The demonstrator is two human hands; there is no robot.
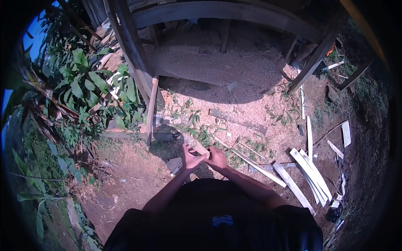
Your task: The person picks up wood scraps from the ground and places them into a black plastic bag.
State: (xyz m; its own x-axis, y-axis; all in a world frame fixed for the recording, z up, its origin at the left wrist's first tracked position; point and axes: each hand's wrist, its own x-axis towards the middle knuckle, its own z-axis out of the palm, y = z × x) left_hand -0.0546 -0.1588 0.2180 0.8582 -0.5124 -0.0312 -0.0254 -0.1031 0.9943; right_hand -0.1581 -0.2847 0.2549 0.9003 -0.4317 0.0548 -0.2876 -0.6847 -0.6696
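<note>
I stand outdoors and look down at both hands, held together in front of my chest. My left hand and my right hand both grip a small pale piece of wood between them. The left fingers are spread around its left end. The right hand is closed on its right end. Below the hands lies bare earth scattered with sawdust.
Several pale wooden slats lie on the ground to the right. A long thin strip runs from near my hands toward them. A leaning post and a dark wooden shed frame stand ahead. Leafy plants fill the left.
</note>
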